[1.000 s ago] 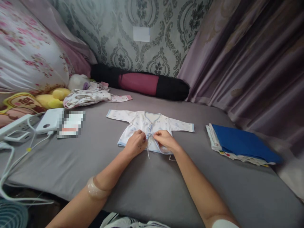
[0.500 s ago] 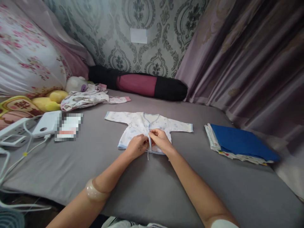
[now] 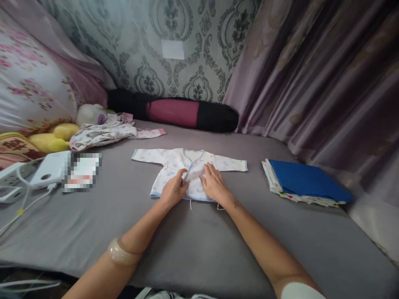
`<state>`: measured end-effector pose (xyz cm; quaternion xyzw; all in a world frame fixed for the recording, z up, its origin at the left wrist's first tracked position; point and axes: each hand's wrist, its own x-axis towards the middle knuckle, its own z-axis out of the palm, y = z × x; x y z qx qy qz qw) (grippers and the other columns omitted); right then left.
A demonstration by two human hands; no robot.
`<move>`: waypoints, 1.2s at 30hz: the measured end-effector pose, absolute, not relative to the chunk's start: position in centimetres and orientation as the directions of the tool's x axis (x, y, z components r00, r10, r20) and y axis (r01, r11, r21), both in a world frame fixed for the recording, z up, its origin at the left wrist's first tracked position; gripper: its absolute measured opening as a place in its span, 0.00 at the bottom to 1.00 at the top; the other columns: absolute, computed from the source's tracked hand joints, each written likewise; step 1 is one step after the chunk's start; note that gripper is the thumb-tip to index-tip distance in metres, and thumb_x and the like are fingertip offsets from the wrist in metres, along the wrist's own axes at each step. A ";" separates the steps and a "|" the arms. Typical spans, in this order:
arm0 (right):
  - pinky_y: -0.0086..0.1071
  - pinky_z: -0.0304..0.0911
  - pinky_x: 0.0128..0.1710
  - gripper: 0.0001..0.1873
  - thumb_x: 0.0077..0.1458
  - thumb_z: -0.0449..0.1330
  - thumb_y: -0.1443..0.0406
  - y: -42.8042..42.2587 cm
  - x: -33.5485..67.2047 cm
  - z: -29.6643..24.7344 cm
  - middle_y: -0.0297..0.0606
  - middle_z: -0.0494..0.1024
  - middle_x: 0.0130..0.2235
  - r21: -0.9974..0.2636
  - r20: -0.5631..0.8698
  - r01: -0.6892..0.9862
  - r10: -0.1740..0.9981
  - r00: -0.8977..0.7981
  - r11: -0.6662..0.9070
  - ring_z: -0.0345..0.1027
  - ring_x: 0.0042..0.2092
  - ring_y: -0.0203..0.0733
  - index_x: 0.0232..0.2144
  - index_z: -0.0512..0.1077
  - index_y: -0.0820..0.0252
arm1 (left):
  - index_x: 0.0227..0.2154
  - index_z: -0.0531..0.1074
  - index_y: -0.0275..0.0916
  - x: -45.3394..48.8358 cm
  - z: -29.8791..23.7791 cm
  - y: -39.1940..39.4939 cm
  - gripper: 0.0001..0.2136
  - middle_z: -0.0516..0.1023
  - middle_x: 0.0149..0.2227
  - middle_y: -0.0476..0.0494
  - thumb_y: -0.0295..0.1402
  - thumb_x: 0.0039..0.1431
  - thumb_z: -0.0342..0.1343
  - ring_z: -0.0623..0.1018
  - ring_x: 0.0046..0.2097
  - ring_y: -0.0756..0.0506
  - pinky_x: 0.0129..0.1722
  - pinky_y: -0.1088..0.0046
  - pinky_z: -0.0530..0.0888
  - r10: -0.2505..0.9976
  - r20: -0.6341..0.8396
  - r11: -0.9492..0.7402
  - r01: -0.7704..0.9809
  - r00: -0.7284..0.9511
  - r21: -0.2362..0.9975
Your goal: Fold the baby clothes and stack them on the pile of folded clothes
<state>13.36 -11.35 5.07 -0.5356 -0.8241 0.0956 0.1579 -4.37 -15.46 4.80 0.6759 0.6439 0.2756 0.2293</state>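
A white baby shirt [image 3: 166, 172] with pale blue prints and blue trim lies spread on the grey sheet, neck away from me and both sleeves stretched out sideways. My left hand [image 3: 173, 189] is at its front opening, fingers curled about the blue-edged front flap, which runs in between thumb and forefinger. On the right front panel my right hand [image 3: 215, 185] lies nearly flat, its fingers stretched out and thumb apart, touching the cloth. Thin white ties [image 3: 190, 204] stick out below the hem. Part of the hem is hidden behind my hands.
A folded stack with blue cloth [image 3: 308, 180] on top lies to the right. At left are a white device [image 3: 51, 168] with cables, a power strip [image 3: 11, 174], a blurred packet [image 3: 82, 172] and crumpled clothing [image 3: 102, 135]. A black-and-maroon bolster [image 3: 173, 112] lies along the wall.
My hands have moved apart from their pinch at the front opening. The right hand has flattened onto the right panel, while the left draws the front edge slightly left. The view has shifted a little.
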 end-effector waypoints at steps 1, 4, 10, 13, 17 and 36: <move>0.46 0.43 0.63 0.29 0.64 0.45 0.60 -11.4 13.7 4.6 0.56 0.54 0.65 -0.281 0.123 0.866 0.910 -0.395 0.414 0.44 0.66 0.52 0.62 0.55 0.72 | 0.51 0.62 0.40 -4.3 4.9 -15.4 0.17 0.71 0.28 0.51 0.31 0.58 0.48 0.71 0.30 0.48 0.31 0.74 0.63 0.997 0.074 -0.067 0.761 0.025 0.645; 0.49 0.39 0.63 0.28 0.65 0.44 0.57 -11.0 14.1 4.4 0.54 0.55 0.65 -0.209 0.040 0.880 0.903 -0.428 0.427 0.46 0.65 0.52 0.61 0.58 0.69 | 0.40 0.68 0.39 -4.1 5.0 -15.2 0.08 0.70 0.27 0.50 0.31 0.58 0.49 0.70 0.30 0.48 0.31 0.74 0.61 0.998 0.050 -0.049 0.807 0.024 0.589; 0.34 0.55 0.52 0.18 0.64 0.45 0.64 -6.1 10.9 8.4 0.43 0.76 0.49 -0.250 0.066 0.870 0.904 -0.422 0.424 0.65 0.52 0.42 0.44 0.74 0.58 | 0.25 0.70 0.38 -4.0 5.0 -15.0 0.15 0.69 0.26 0.47 0.40 0.62 0.47 0.69 0.30 0.48 0.30 0.73 0.60 0.995 0.090 -0.023 0.839 -0.031 0.544; 0.30 0.58 0.47 0.16 0.61 0.48 0.65 -3.1 8.1 9.1 0.42 0.77 0.46 -0.256 -0.075 0.917 0.939 -0.336 0.307 0.68 0.50 0.42 0.41 0.76 0.57 | 0.27 0.73 0.37 -4.3 4.5 -15.0 0.13 0.70 0.31 0.44 0.36 0.61 0.50 0.71 0.34 0.47 0.36 0.72 0.64 0.982 0.190 -0.080 0.850 -0.024 0.520; 0.30 0.62 0.39 0.13 0.52 0.58 0.65 -0.1 5.7 8.4 0.46 0.79 0.40 -0.230 -0.192 0.948 0.945 -0.264 0.218 0.72 0.44 0.45 0.40 0.77 0.62 | 0.26 0.76 0.36 -4.9 3.8 -14.8 0.10 0.70 0.33 0.41 0.35 0.57 0.54 0.71 0.36 0.45 0.41 0.69 0.66 0.968 0.248 -0.104 0.860 -0.026 0.499; 0.26 0.57 0.49 0.16 0.60 0.50 0.71 0.7 9.9 6.9 0.38 0.74 0.48 -0.286 -0.055 0.831 0.857 -0.512 0.478 0.66 0.51 0.39 0.43 0.75 0.55 | 0.23 0.76 0.36 -4.9 4.2 -14.6 0.09 0.71 0.34 0.40 0.33 0.54 0.57 0.72 0.39 0.44 0.44 0.66 0.67 0.989 0.134 -0.012 0.852 -0.068 0.523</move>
